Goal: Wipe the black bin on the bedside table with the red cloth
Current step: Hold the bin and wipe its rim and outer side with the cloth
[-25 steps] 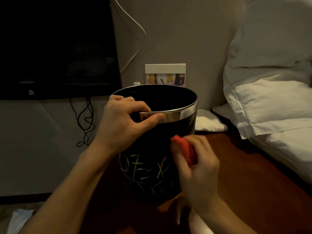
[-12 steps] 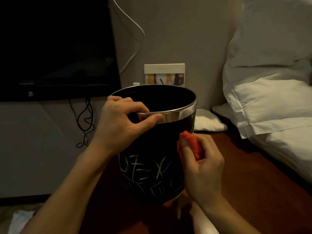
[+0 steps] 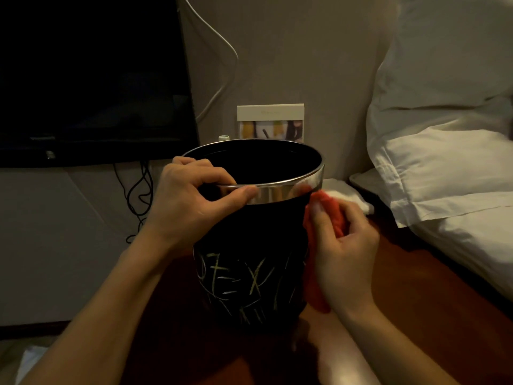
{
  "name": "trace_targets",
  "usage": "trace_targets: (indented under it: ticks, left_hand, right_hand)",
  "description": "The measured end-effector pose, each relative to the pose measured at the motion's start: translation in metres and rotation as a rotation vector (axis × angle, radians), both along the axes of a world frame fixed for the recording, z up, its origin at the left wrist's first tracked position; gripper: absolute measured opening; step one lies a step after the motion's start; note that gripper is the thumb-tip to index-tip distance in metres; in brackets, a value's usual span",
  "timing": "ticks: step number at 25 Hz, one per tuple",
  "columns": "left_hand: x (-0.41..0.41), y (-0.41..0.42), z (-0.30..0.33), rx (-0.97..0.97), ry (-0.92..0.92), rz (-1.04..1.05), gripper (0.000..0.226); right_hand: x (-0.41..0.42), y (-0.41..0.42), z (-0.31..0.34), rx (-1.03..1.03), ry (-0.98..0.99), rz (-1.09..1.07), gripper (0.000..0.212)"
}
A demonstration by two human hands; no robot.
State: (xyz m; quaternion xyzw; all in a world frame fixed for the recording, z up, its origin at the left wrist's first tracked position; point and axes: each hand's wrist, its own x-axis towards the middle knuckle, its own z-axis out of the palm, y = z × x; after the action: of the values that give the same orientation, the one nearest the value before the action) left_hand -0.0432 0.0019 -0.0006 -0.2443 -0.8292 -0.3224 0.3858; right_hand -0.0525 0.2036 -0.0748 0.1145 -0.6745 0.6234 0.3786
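A black bin [image 3: 249, 245] with a shiny metal rim and pale scratch-like marks low on its front stands upright on the dark red-brown bedside table [image 3: 416, 287]. My left hand [image 3: 191, 201] grips the near left of the rim, thumb outside and fingers curled over into the bin. My right hand [image 3: 341, 251] holds the red cloth [image 3: 319, 234] against the bin's right side, just under the rim. Part of the cloth hangs down below my palm.
White pillows [image 3: 444, 168] and bedding crowd the right edge of the table. A crumpled white tissue [image 3: 347, 195] lies behind the bin. A small card stand [image 3: 270, 122] leans at the wall. A dark TV screen [image 3: 91, 79] with dangling cables [image 3: 138, 195] hangs at left.
My right hand has carried the red cloth from the bin's front face around to its right side and upward toward the rim. My left hand has kept its grip on the rim.
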Motion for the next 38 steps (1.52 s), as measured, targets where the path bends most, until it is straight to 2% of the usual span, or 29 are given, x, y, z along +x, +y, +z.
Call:
trace_targets:
  ticks: [6, 15, 19, 27, 33, 38]
  left_hand:
    - [-0.004, -0.006, 0.001, 0.028, -0.018, -0.006, 0.029]
    - [0.014, 0.041, 0.001, -0.228, 0.086, 0.23, 0.029]
    - [0.011, 0.066, -0.005, -0.177, 0.114, 0.317, 0.031]
    - [0.004, 0.022, -0.005, 0.009, 0.081, 0.121, 0.027]
    - [0.002, 0.015, -0.005, 0.005, 0.088, 0.108, 0.025]
    - [0.003, 0.017, -0.006, 0.017, 0.086, 0.106, 0.025]
  right_hand:
    - [0.018, 0.001, -0.035, 0.177, -0.043, 0.036, 0.001]
    - [0.023, 0.011, -0.024, 0.061, -0.039, -0.034, 0.004]
    - [0.027, 0.014, -0.033, 0.072, -0.07, -0.045, 0.01]
    - [0.014, 0.013, -0.028, 0.089, -0.061, -0.062, 0.006]
    - [0.006, -0.004, 0.016, 0.103, 0.11, -0.055, 0.009]
    - [0.018, -0.01, -0.021, 0.22, 0.082, -0.01, 0.011]
